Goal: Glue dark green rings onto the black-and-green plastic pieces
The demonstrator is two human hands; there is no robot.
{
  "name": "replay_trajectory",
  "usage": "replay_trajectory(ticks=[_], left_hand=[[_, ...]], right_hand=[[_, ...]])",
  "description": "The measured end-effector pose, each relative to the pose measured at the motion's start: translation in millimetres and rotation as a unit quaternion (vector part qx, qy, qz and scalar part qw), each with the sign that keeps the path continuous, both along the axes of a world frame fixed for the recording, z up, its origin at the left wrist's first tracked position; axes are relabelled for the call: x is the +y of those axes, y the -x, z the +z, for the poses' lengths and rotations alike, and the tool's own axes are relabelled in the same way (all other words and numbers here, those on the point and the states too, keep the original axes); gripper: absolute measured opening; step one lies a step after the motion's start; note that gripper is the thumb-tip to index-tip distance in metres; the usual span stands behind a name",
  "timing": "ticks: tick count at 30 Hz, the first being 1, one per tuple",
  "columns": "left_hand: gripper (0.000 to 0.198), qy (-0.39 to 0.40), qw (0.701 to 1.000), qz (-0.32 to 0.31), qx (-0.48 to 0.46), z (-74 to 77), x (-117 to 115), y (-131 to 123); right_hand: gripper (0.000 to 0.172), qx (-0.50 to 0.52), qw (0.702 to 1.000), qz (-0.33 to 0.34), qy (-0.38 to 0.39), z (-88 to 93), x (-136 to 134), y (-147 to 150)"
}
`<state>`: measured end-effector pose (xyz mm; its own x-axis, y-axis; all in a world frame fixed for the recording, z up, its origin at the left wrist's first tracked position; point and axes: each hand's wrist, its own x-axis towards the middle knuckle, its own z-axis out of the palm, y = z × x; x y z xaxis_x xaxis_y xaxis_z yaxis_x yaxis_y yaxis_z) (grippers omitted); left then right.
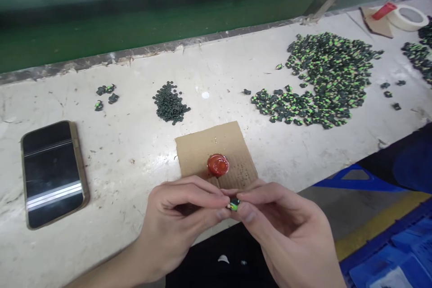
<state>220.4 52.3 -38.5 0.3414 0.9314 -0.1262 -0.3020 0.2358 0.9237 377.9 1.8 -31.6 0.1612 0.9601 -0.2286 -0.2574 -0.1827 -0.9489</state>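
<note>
Between the fingertips of both hands is a small black and bright-green piece (234,204). My left hand (184,216) pinches it from the left with thumb and forefinger. From the right, my right hand (283,225) pinches it the same way. Just beyond the fingers a small red cup (218,165), shiny inside, stands on a square of cardboard (199,146). A pile of small dark discs (170,104) lies past the cardboard. To the right spreads a large heap of similar black and green pieces (332,76). The fingers hide part of the held piece.
A phone (52,173) lies on the white table (135,144) at the left, with several loose pieces (108,92) behind it. At the back right are a roll of tape (410,17) and a red tube (384,10). Blue crates (401,252) stand below the table at right.
</note>
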Motion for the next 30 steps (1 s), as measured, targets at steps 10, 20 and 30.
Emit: replay_trajectory(ticks=[10,20,30], left_hand=[[0.035,0.014,1.0,-0.014,0.018,2.9,-0.3,2.2],[0.038,0.077,0.996,-0.029,-0.028,3.8,-4.0,2.6],[0.026,0.094,0.993,-0.072,-0.026,2.1,-1.1,5.5]], right_hand=[[0.015,0.038,0.999,-0.011,0.023,-3.7,-8.0,2.8],[0.014,0.002,1.0,-0.015,-0.004,-11.1,-13.4,8.0],[0.014,0.005,1.0,-0.02,-0.003,-14.6,-17.0,6.2]])
